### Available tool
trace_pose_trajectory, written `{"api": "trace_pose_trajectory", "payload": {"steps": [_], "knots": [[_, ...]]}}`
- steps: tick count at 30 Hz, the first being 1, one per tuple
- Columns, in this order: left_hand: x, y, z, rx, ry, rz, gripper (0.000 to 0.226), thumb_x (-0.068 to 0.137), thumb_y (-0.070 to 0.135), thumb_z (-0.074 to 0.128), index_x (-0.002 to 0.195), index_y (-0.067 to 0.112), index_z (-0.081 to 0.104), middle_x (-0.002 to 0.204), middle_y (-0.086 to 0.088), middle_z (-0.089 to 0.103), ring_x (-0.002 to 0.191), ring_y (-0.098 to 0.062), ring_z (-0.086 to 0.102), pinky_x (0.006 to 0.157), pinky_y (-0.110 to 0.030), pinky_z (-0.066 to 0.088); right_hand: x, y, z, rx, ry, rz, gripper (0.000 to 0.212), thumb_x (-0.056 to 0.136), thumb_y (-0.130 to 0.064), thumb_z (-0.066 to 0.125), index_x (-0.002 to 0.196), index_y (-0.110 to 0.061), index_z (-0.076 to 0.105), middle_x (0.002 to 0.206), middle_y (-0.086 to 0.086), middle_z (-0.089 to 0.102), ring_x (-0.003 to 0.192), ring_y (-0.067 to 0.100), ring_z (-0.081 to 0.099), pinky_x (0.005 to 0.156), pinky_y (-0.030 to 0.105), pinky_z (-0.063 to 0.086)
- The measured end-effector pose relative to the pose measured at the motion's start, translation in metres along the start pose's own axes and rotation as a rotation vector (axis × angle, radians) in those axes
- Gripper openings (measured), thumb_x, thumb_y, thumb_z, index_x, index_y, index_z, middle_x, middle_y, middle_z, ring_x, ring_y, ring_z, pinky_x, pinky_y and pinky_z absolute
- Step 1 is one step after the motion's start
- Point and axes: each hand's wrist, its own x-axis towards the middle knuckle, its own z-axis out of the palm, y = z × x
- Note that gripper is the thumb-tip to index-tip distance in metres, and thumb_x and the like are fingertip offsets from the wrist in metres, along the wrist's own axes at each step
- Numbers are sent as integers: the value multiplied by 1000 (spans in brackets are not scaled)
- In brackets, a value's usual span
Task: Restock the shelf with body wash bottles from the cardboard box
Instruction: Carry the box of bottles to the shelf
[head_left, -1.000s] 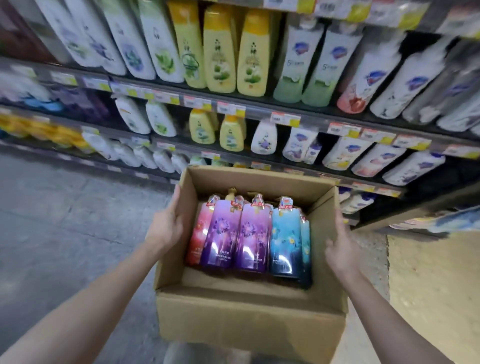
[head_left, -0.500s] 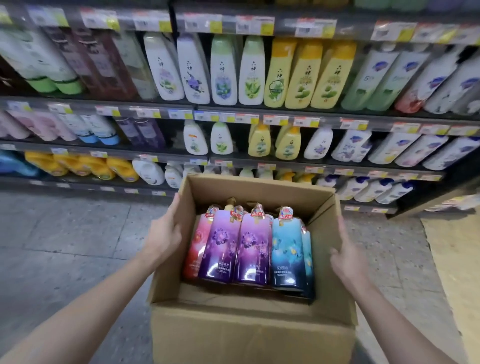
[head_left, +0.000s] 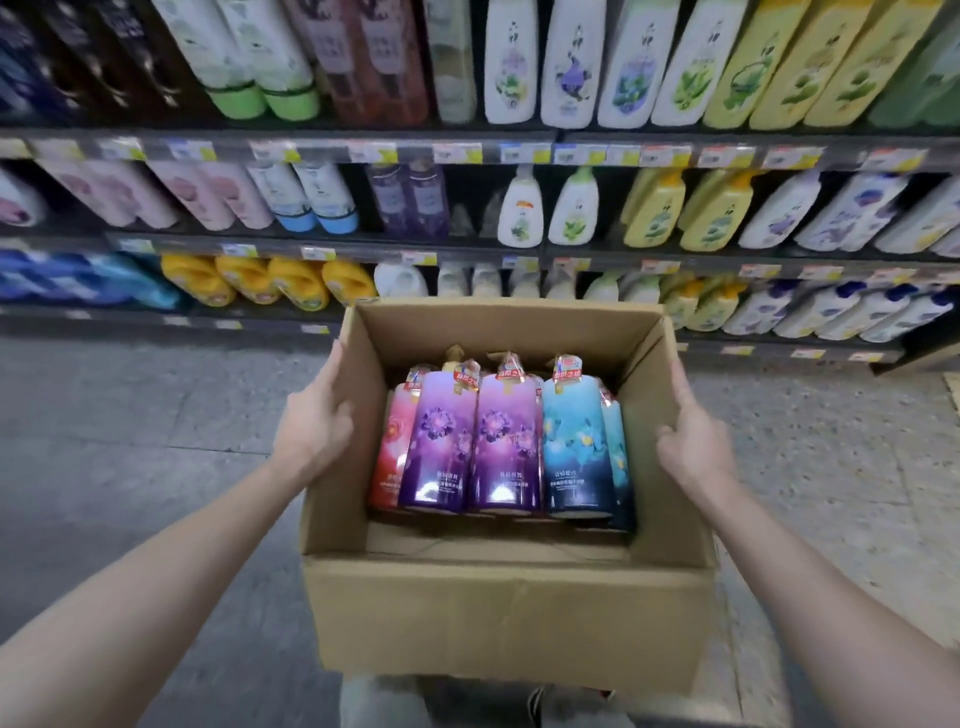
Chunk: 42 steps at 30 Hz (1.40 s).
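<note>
An open cardboard box (head_left: 498, 618) is carried in front of me above the floor. My left hand (head_left: 314, 423) grips its left wall, thumb over the rim. My right hand (head_left: 693, 441) grips the right wall the same way. Inside lie several body wash bottles in a row: a red one (head_left: 390, 457) at the left, two purple ones (head_left: 439, 447) (head_left: 506, 452) in the middle, a blue one (head_left: 574, 452) and another blue one (head_left: 618, 467) at the right. The shelf (head_left: 332, 243) stands ahead, with a dark gap beside two purple bottles (head_left: 410, 200).
Shelf rows are packed with white, yellow, pink and blue bottles, with price tags (head_left: 524, 154) along the edges. Grey stone floor (head_left: 130, 441) lies to the left and right of the box. A brown board (head_left: 953, 389) shows at the far right edge.
My view has swung left along the shelf and come closer. The box stays in both hands, and my thumbs have curled further over its rims.
</note>
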Motion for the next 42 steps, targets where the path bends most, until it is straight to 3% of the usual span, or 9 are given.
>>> {"api": "trace_pose_trajectory", "payload": {"steps": [2, 6, 11, 14, 17, 22, 32, 36, 42], "knots": [[22, -51, -23, -5, -17, 24, 84, 92, 7, 59, 160, 40, 20, 108, -23, 72, 97, -42, 66, 85, -41, 52, -18, -43, 34, -11, -3, 6, 96, 94, -5, 56, 156, -54, 2, 103, 27, 70, 97, 42, 66, 90, 41, 52], [74, -150, -69, -36, -53, 55, 85, 91, 4, 57, 161, 34, 20, 102, -29, 71, 95, -45, 66, 85, -42, 51, -52, -135, 103, -11, 15, 10, 96, 94, 0, 59, 157, -49, 7, 102, 25, 72, 90, 38, 68, 81, 37, 52], [138, -252, -126, 22, -56, 66, 86, 93, 4, 55, 161, 39, 15, 103, -30, 70, 95, -47, 66, 82, -45, 52, -74, -237, 195, 77, -1, 41, 93, 95, -1, 59, 157, -51, 11, 120, 25, 68, 101, 39, 68, 102, 40, 48], [180, -306, -152, 56, -90, 22, 87, 95, 10, 55, 158, 49, 9, 95, -29, 70, 89, -46, 67, 83, -49, 55, -75, -282, 246, 111, -26, 65, 93, 97, -4, 58, 156, -54, 8, 110, 23, 71, 79, 32, 69, 91, 41, 54], [214, -351, -171, 79, -87, -23, 88, 96, 14, 55, 156, 55, 7, 88, -27, 71, 84, -45, 68, 82, -50, 56, -64, -323, 291, 108, -76, 68, 91, 98, -6, 57, 156, -54, 6, 94, 18, 72, 65, 21, 64, 80, 33, 52], [271, -414, -190, 84, -105, -88, 87, 96, 12, 56, 157, 53, 8, 68, -21, 67, 68, -42, 67, 70, -45, 56, -32, -394, 350, 131, -137, 93, 94, 98, -7, 56, 151, -63, 2, 109, 22, 72, 79, 30, 67, 97, 43, 53], [372, -526, -201, 45, -154, -171, 84, 99, 14, 55, 157, 52, 8, 64, -12, 63, 59, -32, 64, 66, -39, 52, 2, -503, 465, 45, -215, 160, 88, 102, -10, 52, 151, -57, -2, 105, 29, 70, 72, 33, 62, 82, 40, 52], [417, -577, -194, 32, -174, -154, 81, 99, 11, 54, 159, 46, 11, 78, -24, 69, 70, -41, 67, 74, -45, 56, 4, -535, 521, 85, -195, 179, 92, 99, -2, 52, 152, -58, 1, 129, 24, 64, 101, 41, 67, 96, 48, 53], [472, -658, -165, 74, -254, -143, 82, 100, 15, 55, 159, 46, 8, 88, -27, 72, 81, -45, 69, 75, -46, 55, 16, -558, 610, 37, -156, 205, 98, 96, 3, 54, 149, -61, 2, 138, 22, 59, 115, 44, 61, 102, 48, 47]]}}
